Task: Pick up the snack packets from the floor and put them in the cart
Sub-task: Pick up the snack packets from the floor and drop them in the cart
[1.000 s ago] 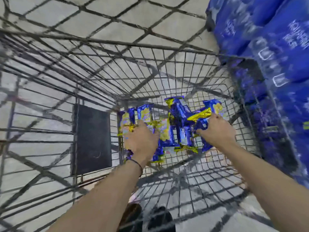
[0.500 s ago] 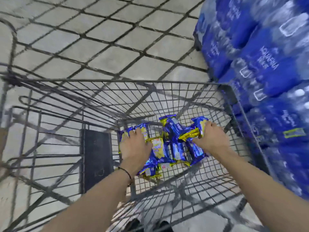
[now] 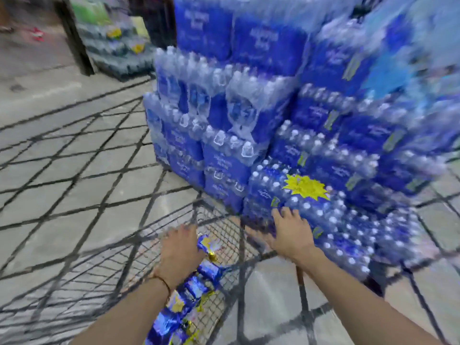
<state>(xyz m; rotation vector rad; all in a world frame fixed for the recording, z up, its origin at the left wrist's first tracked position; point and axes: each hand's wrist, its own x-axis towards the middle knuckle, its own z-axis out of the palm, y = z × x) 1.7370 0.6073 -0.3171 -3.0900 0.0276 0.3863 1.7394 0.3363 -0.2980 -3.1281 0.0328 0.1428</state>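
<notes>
A string of blue and yellow snack packets [image 3: 189, 292] lies inside the wire cart [image 3: 241, 247], running from the lower edge of the view up to my left hand [image 3: 178, 252]. That hand lies over the string's upper end, with a packet showing beside the thumb; the view is blurred. Over the cart's right side hovers my right hand [image 3: 292, 236], fingers spread and empty, close to the wrapped water bottles.
A tall stack of blue shrink-wrapped water bottle packs [image 3: 249, 115] rises right beside the cart on the right and ahead. Grey tiled floor [image 3: 74, 170] stretches left. A dark post [image 3: 74, 41] and another pallet of bottles [image 3: 117, 51] stand at the far back.
The view has swung upward from the cart's bottom to the bottle stack. My right hand has come off the packets and opened. My left hand stays on the packets.
</notes>
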